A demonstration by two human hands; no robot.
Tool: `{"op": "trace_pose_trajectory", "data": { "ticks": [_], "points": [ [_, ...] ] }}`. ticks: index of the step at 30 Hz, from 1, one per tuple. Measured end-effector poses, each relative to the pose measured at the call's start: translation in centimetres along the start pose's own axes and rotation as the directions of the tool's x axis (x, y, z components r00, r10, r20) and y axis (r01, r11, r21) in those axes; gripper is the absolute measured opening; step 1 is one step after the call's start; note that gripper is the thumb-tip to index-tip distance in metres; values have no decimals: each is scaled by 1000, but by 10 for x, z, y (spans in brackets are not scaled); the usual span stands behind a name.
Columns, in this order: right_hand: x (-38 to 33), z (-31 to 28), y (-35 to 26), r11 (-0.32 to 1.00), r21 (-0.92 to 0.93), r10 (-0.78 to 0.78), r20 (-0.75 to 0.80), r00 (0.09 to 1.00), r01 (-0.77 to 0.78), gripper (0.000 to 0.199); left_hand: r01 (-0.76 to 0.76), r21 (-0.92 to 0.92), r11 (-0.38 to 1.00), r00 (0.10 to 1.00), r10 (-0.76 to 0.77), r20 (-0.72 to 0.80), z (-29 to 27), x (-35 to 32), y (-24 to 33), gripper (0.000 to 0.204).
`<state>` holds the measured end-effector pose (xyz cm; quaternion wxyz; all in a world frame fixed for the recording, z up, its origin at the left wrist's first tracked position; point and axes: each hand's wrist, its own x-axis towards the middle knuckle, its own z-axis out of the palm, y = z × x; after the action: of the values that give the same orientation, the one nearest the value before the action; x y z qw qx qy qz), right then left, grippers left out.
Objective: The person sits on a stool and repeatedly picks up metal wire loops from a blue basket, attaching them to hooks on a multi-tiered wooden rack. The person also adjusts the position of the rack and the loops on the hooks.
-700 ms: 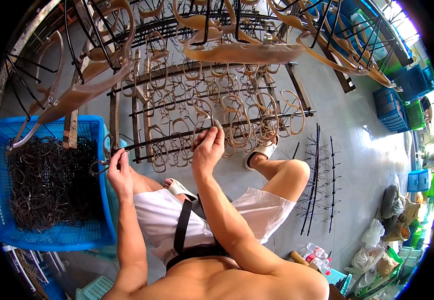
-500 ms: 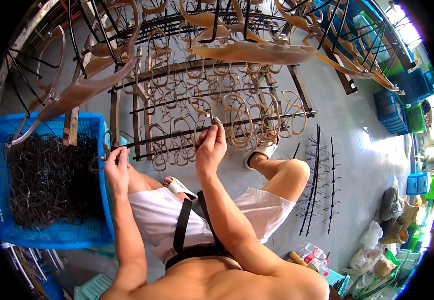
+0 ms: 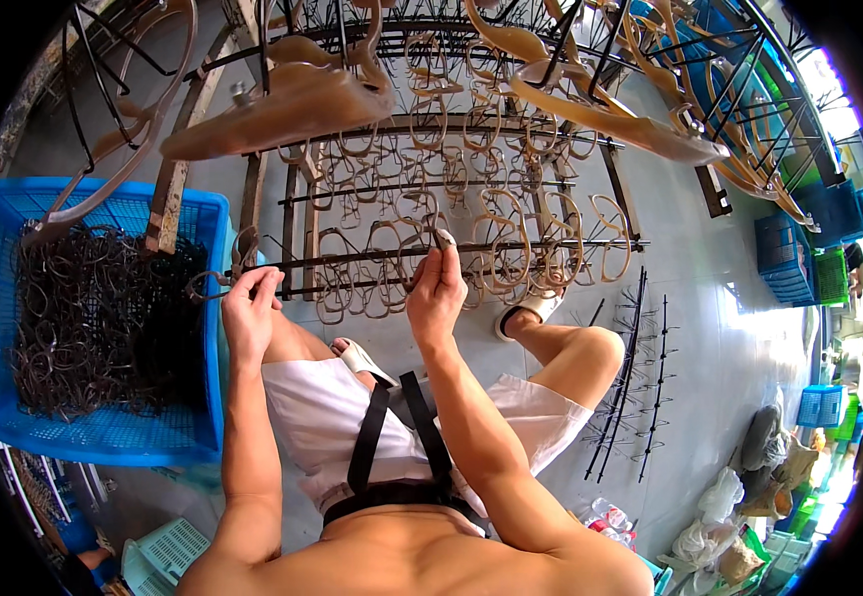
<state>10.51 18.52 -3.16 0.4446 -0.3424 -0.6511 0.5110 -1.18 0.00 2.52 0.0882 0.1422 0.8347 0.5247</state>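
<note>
My left hand [image 3: 251,310] is closed, its fingertips pinching a dark eyeglass frame [image 3: 209,287] by the left end of a black rod [image 3: 352,258]. Farther right along that rod, my right hand [image 3: 437,293] pinches the lower part of another eyeglass frame [image 3: 420,211]; its fingertips hide the exact contact. Pale brown eyeglass frames [image 3: 503,223] hang from the same rod to the right of that hand. At my left stands a blue basket [image 3: 99,449], filled with a tangle of dark frames [image 3: 104,328].
Close overhead hang large-looking amber frames [image 3: 273,114] on black prongs. The rusty rack [image 3: 253,199] holds several more rows behind the rod. Pronged black rods [image 3: 620,372] lie on the floor at right. Bottles [image 3: 610,517], plastic bags [image 3: 715,512] and blue crates [image 3: 784,258] stand farther right.
The whole view has shifted, so the basket sits higher and the overhead frames appear elsewhere. Both hands stay at the same rod, each still pinching a frame.
</note>
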Motion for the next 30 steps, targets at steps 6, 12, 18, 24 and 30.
{"op": "trace_pose_trajectory", "data": {
  "ticks": [6,12,18,24,30],
  "points": [
    [11,-14,-2,997,-76,1,27,1000,1,12,-1,-28,1000,1000,1,-3,2,0,-4,22],
    [13,-26,-21,942,228,226,117,967,-248,17,-159,-38,987,977,152,-149,-9,-11,-23,26],
    [-30,-27,-76,889,-222,-331,291,898,400,39,-485,-162,860,864,442,-239,-42,-90,2,32],
    [-44,12,-82,514,8,184,976,119,-858,39,-621,-182,763,765,640,71,-79,-105,29,22],
    [-43,-10,-87,317,-149,110,987,-120,-937,30,-753,-109,649,658,740,-143,-63,-87,27,19]
  ]
}}
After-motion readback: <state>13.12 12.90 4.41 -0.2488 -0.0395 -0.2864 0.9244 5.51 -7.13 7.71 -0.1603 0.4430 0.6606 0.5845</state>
